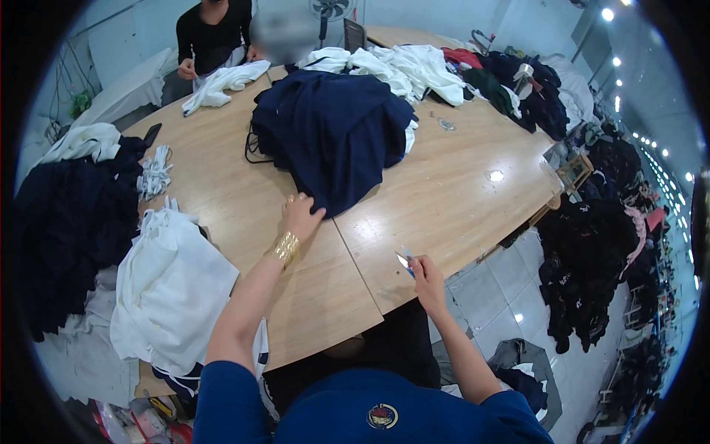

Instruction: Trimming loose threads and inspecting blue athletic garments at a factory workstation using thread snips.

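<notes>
The left hand (300, 215), half-curled, touches the navy cloth (336, 129) at upper centre, grip unclear; the right hand (427, 281) is wrapped round small scissors (403, 260), whose bare tips could nick fabric if swung carelessly.

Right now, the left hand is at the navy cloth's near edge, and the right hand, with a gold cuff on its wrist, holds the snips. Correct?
Not quite: the head view shows the gold cuff on the left wrist. The left hand is at the navy cloth; the right hand holds the snips.
</notes>
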The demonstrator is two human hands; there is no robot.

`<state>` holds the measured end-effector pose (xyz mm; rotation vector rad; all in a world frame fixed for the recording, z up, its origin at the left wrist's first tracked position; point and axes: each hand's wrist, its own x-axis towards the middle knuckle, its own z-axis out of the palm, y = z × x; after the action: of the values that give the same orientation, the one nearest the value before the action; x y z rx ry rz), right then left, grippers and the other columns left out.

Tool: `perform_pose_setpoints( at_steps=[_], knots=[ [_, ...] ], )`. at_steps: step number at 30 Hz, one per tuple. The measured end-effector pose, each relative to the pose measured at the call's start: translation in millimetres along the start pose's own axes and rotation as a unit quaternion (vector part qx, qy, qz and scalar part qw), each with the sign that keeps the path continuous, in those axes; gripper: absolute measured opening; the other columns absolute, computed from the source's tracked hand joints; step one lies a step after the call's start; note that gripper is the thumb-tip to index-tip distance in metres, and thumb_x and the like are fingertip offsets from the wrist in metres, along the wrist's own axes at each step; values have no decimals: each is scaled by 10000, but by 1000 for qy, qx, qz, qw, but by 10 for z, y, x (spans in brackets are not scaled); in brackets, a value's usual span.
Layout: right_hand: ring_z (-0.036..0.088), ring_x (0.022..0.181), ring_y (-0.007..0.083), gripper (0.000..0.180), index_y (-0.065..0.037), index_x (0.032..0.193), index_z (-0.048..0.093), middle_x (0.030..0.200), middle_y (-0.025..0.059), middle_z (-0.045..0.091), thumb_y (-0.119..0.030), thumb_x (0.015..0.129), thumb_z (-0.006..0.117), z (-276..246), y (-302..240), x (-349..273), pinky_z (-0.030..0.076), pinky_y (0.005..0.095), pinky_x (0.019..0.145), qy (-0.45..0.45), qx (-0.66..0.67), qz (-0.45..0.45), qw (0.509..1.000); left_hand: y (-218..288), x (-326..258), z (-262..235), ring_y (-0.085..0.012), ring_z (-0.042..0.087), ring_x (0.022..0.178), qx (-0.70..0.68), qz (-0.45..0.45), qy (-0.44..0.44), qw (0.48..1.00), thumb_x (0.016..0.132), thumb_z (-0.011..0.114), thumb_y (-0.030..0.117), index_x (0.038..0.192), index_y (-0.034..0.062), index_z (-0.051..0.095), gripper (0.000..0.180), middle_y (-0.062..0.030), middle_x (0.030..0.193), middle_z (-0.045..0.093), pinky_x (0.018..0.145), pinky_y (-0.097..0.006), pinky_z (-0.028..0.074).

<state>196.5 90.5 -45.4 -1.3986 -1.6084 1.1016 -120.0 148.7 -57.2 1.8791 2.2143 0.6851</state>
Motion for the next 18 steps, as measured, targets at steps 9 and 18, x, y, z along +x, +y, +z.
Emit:
perform_pose_setpoints(
  at_steps=[9, 18],
  knots=[
    [547, 588, 173, 212, -19, 813, 617, 609, 61, 562, -218, 868, 566, -836, -105, -228, 437, 295, 570, 6, -81, 151, 985, 85, -1738, -540, -210, 468, 546, -260, 18, -178, 949, 788, 647, 312, 727, -11, 511, 356, -109, 621, 535, 536, -327, 391],
    [538, 610, 158, 341, -51, 1005, 602, 648, 80, 557, -316, 796, 656, -138, 32, 131, 418, 294, 564, 22, -135, 41, 990, 121, -2581, -1071, -20, 409, 538, -483, -240, -94, 837, 819, 646, 209, 998, 0, 627, 276, 54, 593, 513, 475, -200, 329]
  ],
)
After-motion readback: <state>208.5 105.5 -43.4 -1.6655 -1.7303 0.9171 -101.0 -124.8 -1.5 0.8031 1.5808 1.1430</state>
